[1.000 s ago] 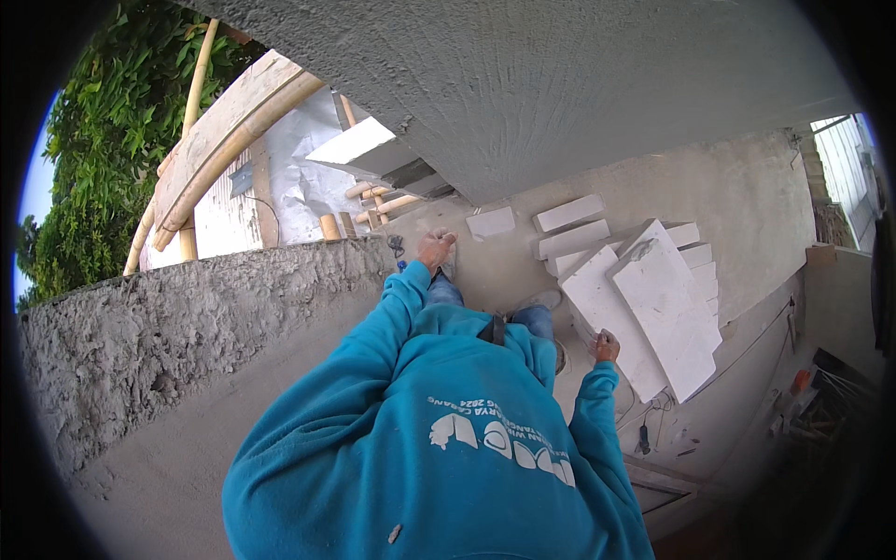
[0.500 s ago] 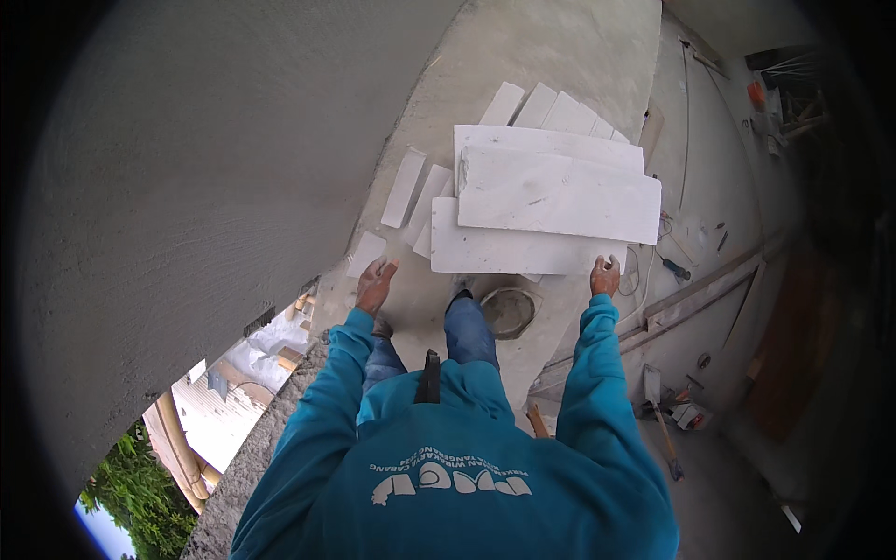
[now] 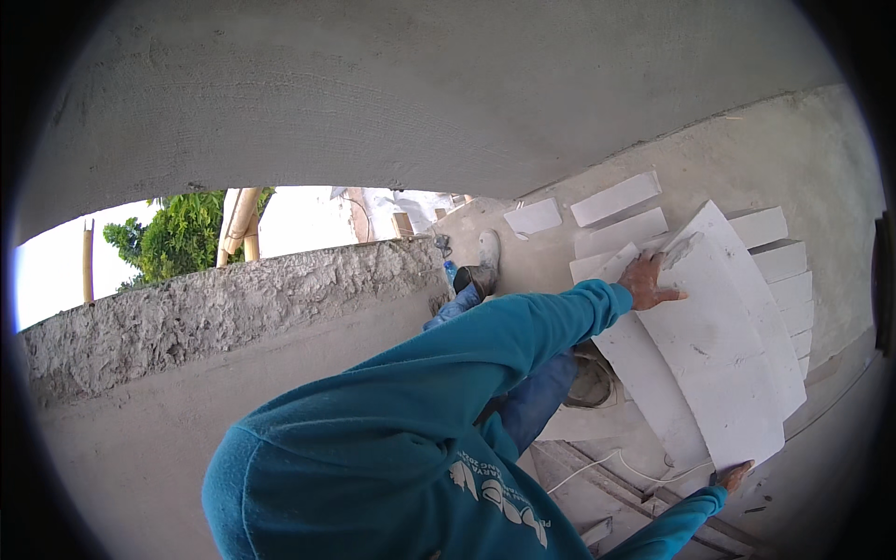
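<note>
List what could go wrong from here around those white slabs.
The top slab overlaps a lower slab and might slide if pushed. Its rough patch, beside the left hand, could crumble under pressure. The round container sits close to the person's leg and could get knocked.

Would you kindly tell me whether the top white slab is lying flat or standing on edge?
Lying flat: the top slab shows its broad face upward, overlapping another white slab.
</note>
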Demonstrator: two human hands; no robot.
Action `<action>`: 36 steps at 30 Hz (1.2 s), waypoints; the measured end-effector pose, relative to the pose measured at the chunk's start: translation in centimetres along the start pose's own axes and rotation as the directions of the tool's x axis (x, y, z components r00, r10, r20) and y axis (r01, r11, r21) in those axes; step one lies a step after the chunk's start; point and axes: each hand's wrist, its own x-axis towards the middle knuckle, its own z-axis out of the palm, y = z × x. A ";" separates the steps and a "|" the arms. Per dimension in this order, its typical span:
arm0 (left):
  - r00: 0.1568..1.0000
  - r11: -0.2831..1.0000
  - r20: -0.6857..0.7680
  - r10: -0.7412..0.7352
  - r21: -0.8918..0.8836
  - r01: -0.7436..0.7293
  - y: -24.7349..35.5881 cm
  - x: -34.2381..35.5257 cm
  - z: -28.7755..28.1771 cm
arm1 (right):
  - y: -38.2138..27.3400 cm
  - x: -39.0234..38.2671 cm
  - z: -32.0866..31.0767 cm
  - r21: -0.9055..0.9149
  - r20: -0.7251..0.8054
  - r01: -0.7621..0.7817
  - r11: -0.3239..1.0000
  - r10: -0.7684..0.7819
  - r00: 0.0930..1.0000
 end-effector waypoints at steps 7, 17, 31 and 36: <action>0.968 0.988 -0.248 0.040 -0.132 -0.074 -1.2 -0.5 1.9 | -9.1 -3.5 3.2 0.273 0.053 -0.079 0.959 0.067 0.996; 0.999 0.992 -0.049 -0.008 -0.129 0.001 -3.2 -2.9 -2.4 | -5.6 -12.0 0.7 0.044 0.162 -0.013 0.999 0.006 0.987; 0.932 0.919 0.183 -0.314 -0.188 0.347 -11.4 -15.4 -6.4 | -6.9 -13.2 -3.2 0.129 0.689 -0.487 0.864 0.275 0.671; 0.857 0.857 0.169 -0.486 -0.098 0.505 -12.7 -23.7 -11.6 | -13.7 -15.6 -1.7 -0.068 0.831 -0.345 0.936 0.244 0.499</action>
